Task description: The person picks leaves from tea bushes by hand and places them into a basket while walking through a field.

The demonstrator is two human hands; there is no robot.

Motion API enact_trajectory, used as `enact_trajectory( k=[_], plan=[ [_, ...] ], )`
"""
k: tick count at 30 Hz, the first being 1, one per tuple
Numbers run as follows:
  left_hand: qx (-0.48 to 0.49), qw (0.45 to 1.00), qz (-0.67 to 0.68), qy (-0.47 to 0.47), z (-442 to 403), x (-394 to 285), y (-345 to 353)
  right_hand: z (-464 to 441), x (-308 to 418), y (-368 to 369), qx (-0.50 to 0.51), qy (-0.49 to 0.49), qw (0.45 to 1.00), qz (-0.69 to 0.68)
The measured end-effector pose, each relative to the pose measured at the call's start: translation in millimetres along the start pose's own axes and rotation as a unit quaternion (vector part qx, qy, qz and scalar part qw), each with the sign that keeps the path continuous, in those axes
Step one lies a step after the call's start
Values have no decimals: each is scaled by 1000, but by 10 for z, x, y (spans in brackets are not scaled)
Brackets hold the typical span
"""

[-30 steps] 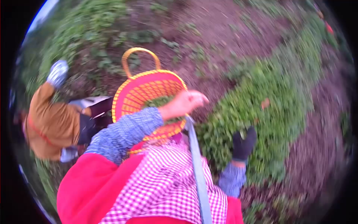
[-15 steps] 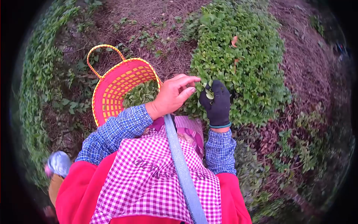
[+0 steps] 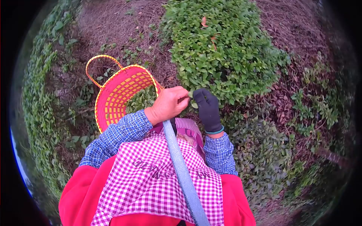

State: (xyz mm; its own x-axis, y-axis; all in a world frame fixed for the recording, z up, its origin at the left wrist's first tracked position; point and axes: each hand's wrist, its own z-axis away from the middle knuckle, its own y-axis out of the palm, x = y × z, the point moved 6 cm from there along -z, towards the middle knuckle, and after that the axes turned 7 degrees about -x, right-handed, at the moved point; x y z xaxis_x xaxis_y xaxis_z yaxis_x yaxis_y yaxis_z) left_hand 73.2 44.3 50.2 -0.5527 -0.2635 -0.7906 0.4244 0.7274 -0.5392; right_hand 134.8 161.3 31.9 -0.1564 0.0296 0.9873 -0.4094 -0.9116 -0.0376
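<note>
My left hand (image 3: 170, 103), bare, is closed with thumb and fingers pinched together beside the rim of the basket. Its fingertips meet a small bit of green leaf at the fingertips of my right hand (image 3: 207, 109). A black glove covers my right hand, whose fingers are curled round green leaves (image 3: 194, 104) that show at their edge. The red and yellow woven basket (image 3: 120, 88) hangs at my left side, with picked green leaves (image 3: 141, 100) inside. A grey-blue strap (image 3: 181, 165) runs down over my checked apron (image 3: 139, 180).
A leafy green bush (image 3: 226, 49) with two brown dry leaves on it stands in front, right of centre. Brown dry ground cover (image 3: 113, 22) lies beyond the basket. More greenery (image 3: 45, 124) grows along the left, and low plants (image 3: 260, 150) at the right.
My left hand's fingers have closed into a pinch and meet my right hand's fingertips. The view has shifted, and the co-worker seen at the left earlier is out of view.
</note>
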Motion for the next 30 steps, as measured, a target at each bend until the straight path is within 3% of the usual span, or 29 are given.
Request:
enact_trajectory(
  k=[3,6,11,12,13,15,16,18,19,20,22,23,24,25,26,27,28,29,30],
  plan=[
    [18,999,13,-49,102,41,212,217,-13,-69,-32,-55,996,59],
    [50,989,75,-116,186,8,474,475,38,-186,-122,-226,953,159],
    [92,956,192,-203,400,-106,867,876,-28,-497,-209,-188,956,83],
    [91,966,177,-163,338,-269,852,941,-43,-558,-218,-150,962,70],
    [66,962,174,-200,386,22,1013,1074,10,-607,-240,-152,956,75],
    [88,922,140,-350,354,230,1025,1389,388,-593,-159,-278,947,-28],
    [125,912,172,-352,355,135,1006,1515,499,-626,-157,-279,947,-25],
    [216,932,134,-258,459,151,1172,1831,511,-813,-200,-235,951,-26],
    [278,923,139,-228,489,-192,1109,1974,453,-957,-232,-204,950,-41],
    [314,940,52,-122,554,116,1231,2229,432,-1142,-307,-204,930,2],
    [423,905,23,-20,652,44,1314,2875,193,-1426,-412,-119,900,-82],
    [451,888,44,-73,637,363,1408,3142,31,-1591,-463,-115,877,-55],
    [479,877,-1,-44,649,-24,1327,3680,-56,-1776,-563,-116,816,57],
    [472,879,6,58,622,75,1376,4190,-126,-1893,-643,-109,740,165],
    [481,873,15,83,605,175,1408,4712,-186,-2007,-663,12,666,341],
    [489,869,-6,81,577,144,1403,5216,-191,-2087,-647,139,565,494],
    [522,852,-23,-8,534,139,1415,5673,-23,-2019,-660,143,442,591],
    [529,848,-23,-36,453,304,1472,6147,36,-2083,-672,281,414,547],
    [534,844,-37,18,465,365,1497,6892,-84,-2086,-700,258,382,546]
  ],
)
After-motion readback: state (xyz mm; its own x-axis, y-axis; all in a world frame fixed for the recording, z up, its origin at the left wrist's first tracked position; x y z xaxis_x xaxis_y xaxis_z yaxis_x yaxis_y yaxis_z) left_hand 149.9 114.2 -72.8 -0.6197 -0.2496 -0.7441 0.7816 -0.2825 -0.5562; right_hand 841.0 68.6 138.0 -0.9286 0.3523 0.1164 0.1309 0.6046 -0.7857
